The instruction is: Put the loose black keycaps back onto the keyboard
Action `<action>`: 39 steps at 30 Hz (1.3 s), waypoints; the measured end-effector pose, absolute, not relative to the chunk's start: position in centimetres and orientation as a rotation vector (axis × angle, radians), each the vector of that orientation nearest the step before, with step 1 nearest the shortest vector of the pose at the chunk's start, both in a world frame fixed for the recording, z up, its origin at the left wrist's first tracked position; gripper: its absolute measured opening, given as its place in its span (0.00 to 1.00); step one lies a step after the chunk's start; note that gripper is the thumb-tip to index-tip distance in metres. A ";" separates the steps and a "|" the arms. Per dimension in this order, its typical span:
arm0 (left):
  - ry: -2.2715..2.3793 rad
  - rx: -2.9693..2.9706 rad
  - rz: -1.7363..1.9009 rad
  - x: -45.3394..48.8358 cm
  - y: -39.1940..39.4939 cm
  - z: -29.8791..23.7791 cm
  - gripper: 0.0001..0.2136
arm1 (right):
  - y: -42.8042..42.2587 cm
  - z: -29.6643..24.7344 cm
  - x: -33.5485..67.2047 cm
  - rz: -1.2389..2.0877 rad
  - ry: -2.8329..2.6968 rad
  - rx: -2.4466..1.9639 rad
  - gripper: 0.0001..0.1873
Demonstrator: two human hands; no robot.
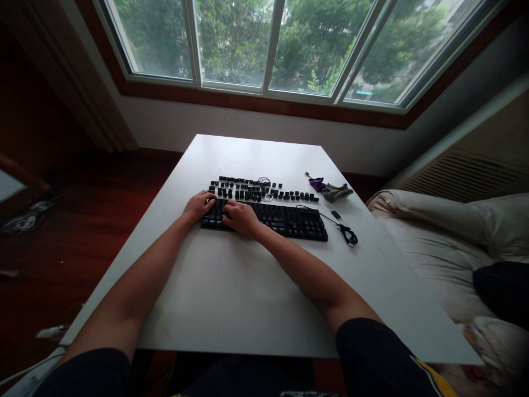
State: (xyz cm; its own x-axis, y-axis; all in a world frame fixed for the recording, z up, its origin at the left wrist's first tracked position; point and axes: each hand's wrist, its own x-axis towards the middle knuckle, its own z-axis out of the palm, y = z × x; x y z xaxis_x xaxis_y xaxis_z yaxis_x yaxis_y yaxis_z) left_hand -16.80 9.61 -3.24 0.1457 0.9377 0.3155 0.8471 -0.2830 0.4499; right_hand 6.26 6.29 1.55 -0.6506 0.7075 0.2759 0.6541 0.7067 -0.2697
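Observation:
A black keyboard point(285, 221) lies on the white table, with my hands over its left part. My left hand point(199, 206) grips the keyboard's upper left end, its fingertips at the edge. Over the left keys, my right hand point(242, 217) has its fingers bent and pressed together; anything between the fingertips is too small to make out. Loose black keycaps point(250, 194) stand in several rows just behind the keyboard. The keyboard's black cable point(347, 236) lies bundled at its right end.
A grey cloth point(336, 192) and a purple cloth-like item point(316, 184) lie at the table's right back. Near the cable is a small black piece point(336, 214). A pale sofa point(438, 237) stands right of the table point(231, 298); windows point(231, 44) are behind it.

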 end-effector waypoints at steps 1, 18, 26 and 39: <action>1.773 2.242 0.821 -16.8 9.6 -3.2 0.15 | 6.4 1.6 6.3 0.231 -2.513 -1.078 0.11; 1.762 2.219 0.843 -16.6 9.2 -2.7 0.14 | 7.1 1.9 8.3 0.086 -2.671 -0.953 0.10; 1.734 2.242 0.864 -16.9 9.3 -2.9 0.14 | 8.0 0.0 7.9 0.259 -2.547 -0.884 0.11; 1.757 2.217 0.845 -17.1 9.2 -2.8 0.14 | 7.5 0.3 7.4 0.457 -2.498 -0.747 0.11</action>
State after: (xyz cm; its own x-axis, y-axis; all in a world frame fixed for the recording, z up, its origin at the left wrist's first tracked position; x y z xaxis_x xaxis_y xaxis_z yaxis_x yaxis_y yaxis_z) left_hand -17.12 9.19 -2.81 0.1356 0.9397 0.3140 0.8321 -0.2801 0.4788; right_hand 7.36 7.54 0.34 -0.7306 0.5825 0.3562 0.4186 0.7943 -0.4403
